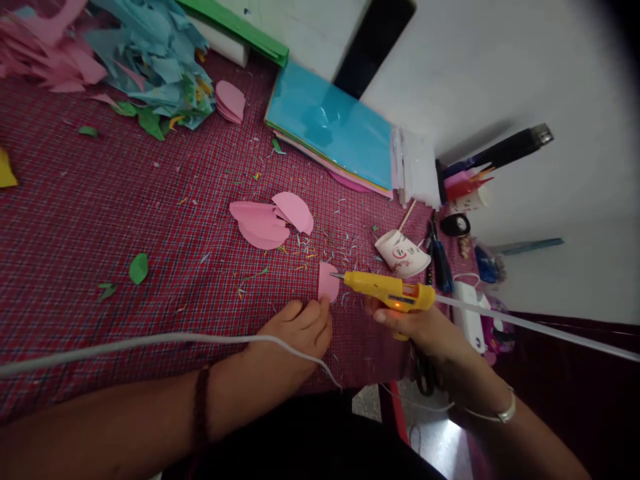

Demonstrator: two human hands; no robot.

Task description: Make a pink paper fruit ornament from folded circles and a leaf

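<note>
With its tip over a pink paper petal (328, 281), a yellow hot glue gun (390, 288) is gripped in my right hand (423, 328). A small orange light glows on the gun, and a long white glue stick (530, 321) sticks out of its back. My left hand (295, 331) lies on the cloth, fingers bent together, holding the petal by its lower end; the thumb is mostly hidden. Farther off, a pile of cut pink petals (270, 221) rests on the red checked tablecloth (165, 267). A white cord (165, 338) runs across my left wrist.
Blue-topped paper sheets (330, 127) lie at the back by the wall. Pink scraps (45, 47) and light-blue scraps (155, 60) are heaped back left. On the right are a tipped paper cup (403, 255), dark-blue-handled pliers (441, 263) and a white power strip (469, 317).
</note>
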